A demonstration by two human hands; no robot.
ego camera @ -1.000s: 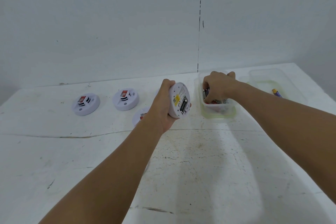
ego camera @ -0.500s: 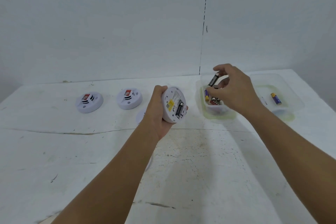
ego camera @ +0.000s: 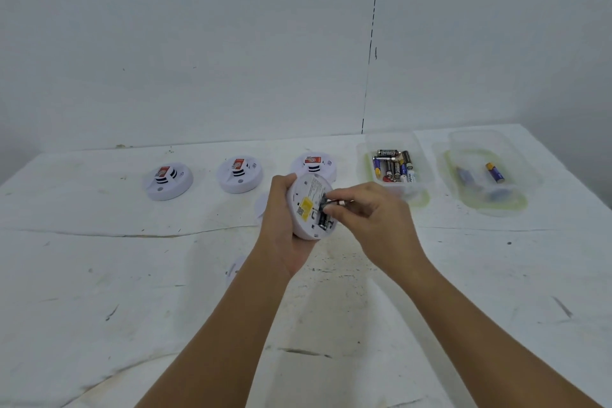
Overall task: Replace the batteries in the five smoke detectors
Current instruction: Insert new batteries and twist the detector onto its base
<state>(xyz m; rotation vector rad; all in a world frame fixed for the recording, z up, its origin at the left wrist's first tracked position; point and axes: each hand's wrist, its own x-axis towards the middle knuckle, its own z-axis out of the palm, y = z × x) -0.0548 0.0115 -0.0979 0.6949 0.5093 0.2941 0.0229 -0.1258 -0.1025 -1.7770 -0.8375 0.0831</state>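
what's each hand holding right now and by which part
Left hand grips the smoke detector by its rim, back facing up. Right hand pinches a battery by its end at the compartment.

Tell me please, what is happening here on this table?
A person is changing smoke detector batteries. The left hand holds one detector with its back open, and the right hand pinches a battery at its compartment. Three more detectors sit on the table behind. A clear tub holds many batteries; another tub beside it holds a few.
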